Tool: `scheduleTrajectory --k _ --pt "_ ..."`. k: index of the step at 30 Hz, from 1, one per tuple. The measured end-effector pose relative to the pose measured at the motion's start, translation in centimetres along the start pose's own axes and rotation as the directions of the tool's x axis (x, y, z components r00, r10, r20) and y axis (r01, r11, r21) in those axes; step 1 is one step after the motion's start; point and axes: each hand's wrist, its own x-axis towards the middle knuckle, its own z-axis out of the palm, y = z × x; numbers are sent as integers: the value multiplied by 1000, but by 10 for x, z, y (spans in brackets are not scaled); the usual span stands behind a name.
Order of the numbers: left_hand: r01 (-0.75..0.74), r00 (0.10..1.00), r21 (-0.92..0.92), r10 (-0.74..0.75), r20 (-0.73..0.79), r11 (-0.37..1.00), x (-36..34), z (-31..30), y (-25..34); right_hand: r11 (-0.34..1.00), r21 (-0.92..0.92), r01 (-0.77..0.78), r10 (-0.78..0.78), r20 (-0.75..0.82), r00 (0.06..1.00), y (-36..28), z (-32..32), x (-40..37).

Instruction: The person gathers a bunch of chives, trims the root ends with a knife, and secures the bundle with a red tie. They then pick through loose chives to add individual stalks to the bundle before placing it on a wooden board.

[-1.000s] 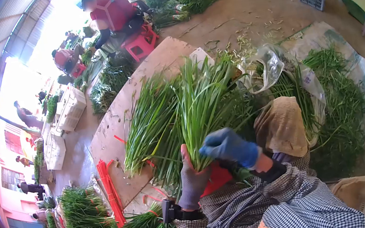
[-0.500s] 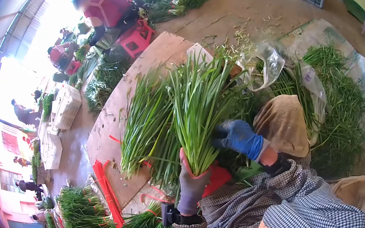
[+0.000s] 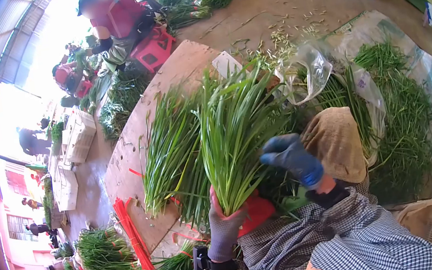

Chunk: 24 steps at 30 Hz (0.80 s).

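Observation:
My left hand (image 3: 224, 225), in a grey glove, is closed around the lower ends of a bunch of garlic chives (image 3: 229, 149). The long green leaves fan upward and away from me. To the right of the bunch is my right hand (image 3: 292, 162) in a blue glove, its fingers half bent and slightly blurred; no chive shows clearly in it. More garlic chives (image 3: 170, 141) lie on the board (image 3: 125, 159) behind and left of the held bunch. Something red (image 3: 257, 212) shows just beside my left hand.
Red ties (image 3: 132, 232) lie at the board's left edge, near stacked chives (image 3: 105, 266). On the right are a clear plastic bag (image 3: 318, 73), a brown cloth over my knee (image 3: 336, 143) and loose greens (image 3: 401, 120). A co-worker (image 3: 122, 15) sits on a red stool (image 3: 154, 47) farther off.
My right hand has moved a little right, away from the held chives. My left hand keeps its grip, and the bunch has shifted slightly to the left. The whole view has moved a little.

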Motion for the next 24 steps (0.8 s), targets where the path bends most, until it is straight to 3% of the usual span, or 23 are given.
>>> scheduleTrajectory --k 2,5,9,11,12,14,16,17,18,19,20,21,22,23,24 --pt "-78 997 -6 78 7 997 2 -2 -3 988 153 4 20 -156 988 -7 -21 -5" --pt "-93 995 84 89 42 992 4 -4 -3 975 221 1 37 -170 985 -20 -34 -10" --pt "-58 998 98 54 38 994 1 0 4 988 90 122 -111 -121 986 -26 -14 -1" --pt "-131 991 173 133 4 976 -2 4 6 942 -69 328 -323 65 944 -5 3 8" --pt "-135 991 176 137 6 975 -4 4 9 941 -67 331 -327 61 943 10 5 13" --pt "-496 859 400 504 92 771 -10 4 22 777 -575 257 -152 225 962 43 8 26" --pt "-508 853 457 499 150 730 -15 -14 48 545 -809 222 -200 132 971 77 -28 34" --pt "-513 851 510 487 197 690 -17 -30 59 628 -765 141 -142 65 988 58 -46 32" --pt "-417 899 610 406 166 674 -11 -49 52 700 -712 55 -68 10 998 42 -64 25" --pt "-376 916 695 358 180 613 -10 -57 63 771 -578 267 -339 -18 941 92 -88 25" --pt "-395 906 721 369 206 569 -15 -58 78 756 -442 482 -580 -111 807 136 -103 30" --pt "-416 897 740 371 239 529 -20 -56 90 752 -439 491 -586 -106 804 119 -102 22" --pt "-413 897 740 377 231 531 -16 -58 90 676 -656 337 -487 -54 872 82 -102 6" --pt "-417 893 811 352 281 410 -9 -65 87 529 -830 179 -373 -37 927 63 -101 -6" --pt "-415 891 866 318 325 279 -1 -72 84 876 -339 343 -454 -340 824 130 -92 2"
